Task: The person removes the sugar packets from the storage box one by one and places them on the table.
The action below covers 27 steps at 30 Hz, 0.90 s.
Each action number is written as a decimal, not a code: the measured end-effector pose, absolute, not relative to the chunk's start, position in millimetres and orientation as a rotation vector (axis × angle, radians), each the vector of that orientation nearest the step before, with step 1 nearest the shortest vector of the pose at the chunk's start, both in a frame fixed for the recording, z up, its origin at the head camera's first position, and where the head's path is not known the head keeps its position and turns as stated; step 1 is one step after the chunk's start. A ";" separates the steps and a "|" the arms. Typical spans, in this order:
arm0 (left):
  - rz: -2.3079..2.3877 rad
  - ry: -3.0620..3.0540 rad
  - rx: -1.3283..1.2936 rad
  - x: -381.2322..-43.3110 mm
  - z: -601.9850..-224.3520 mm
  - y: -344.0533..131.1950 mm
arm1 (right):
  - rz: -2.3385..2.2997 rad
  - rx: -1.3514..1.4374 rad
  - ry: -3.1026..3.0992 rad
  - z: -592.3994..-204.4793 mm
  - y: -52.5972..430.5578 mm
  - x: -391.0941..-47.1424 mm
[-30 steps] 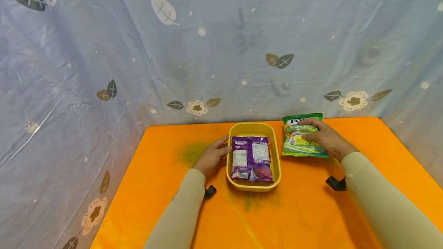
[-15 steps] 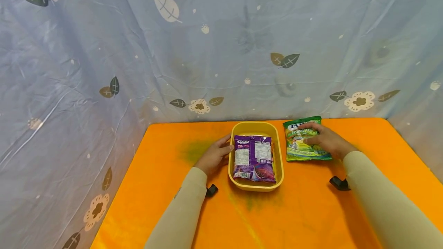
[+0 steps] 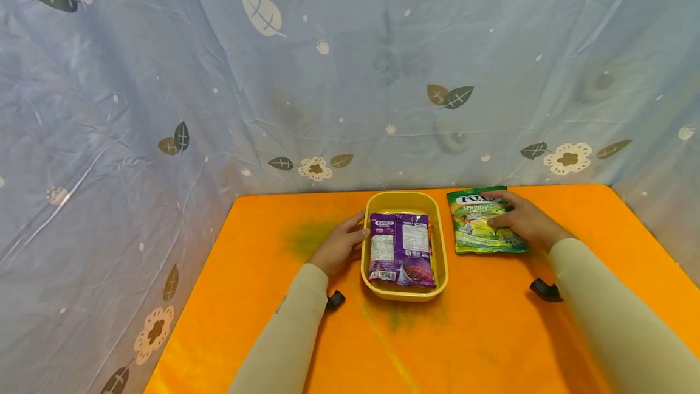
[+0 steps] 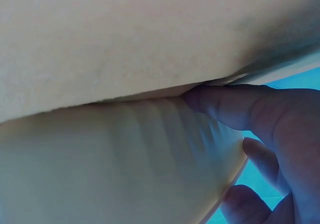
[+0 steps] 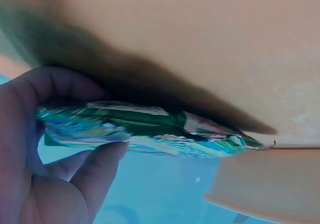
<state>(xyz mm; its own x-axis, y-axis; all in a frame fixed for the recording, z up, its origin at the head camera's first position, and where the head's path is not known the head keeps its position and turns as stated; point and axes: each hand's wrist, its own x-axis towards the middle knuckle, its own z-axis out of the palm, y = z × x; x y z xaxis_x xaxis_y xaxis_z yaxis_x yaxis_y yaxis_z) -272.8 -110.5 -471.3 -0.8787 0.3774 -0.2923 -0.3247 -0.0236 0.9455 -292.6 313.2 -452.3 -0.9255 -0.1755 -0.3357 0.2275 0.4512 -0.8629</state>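
Note:
A yellow tray stands mid-table, with a purple candy bag lying in it back side up. My left hand holds the tray at its left side. Its thumb rests at the rim, and other fingers lie against the outer wall in the left wrist view. To the tray's right lies a green candy bag. My right hand grips that bag at its right side. In the right wrist view the green bag sits between the thumb and fingers, edge-on; part of it is hidden.
An orange cloth covers the table. Behind it and at both sides hangs a grey-blue leaf-printed curtain, close to the far edge. Black wrist straps show near both cuffs.
The green bag has slid slightly toward me and right with my right hand, and its top edge has come lower. The tray and left hand keep their places; the head view has shifted slightly.

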 end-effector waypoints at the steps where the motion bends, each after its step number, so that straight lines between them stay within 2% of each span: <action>1: 1.952 1.786 0.055 -272.9 -471.4 -110.4 | -1.462 0.042 2.339 -452.5 315.5 -292.1; 14: 1.970 1.753 0.064 -272.9 -471.9 -111.2 | -1.583 0.036 2.314 -450.8 352.4 -284.3; 27: 1.990 1.732 0.070 -272.8 -473.9 -112.1 | -1.520 0.032 2.376 -437.6 356.5 -275.5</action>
<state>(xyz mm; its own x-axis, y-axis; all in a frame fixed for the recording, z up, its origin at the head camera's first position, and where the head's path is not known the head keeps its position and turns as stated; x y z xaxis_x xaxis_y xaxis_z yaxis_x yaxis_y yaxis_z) -272.8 -112.1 -473.9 -0.8748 0.3961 -0.2788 -0.3308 -0.0681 0.9413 -275.5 356.5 -437.6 -0.9488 -0.1515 -0.2773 0.1883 0.4338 -0.8811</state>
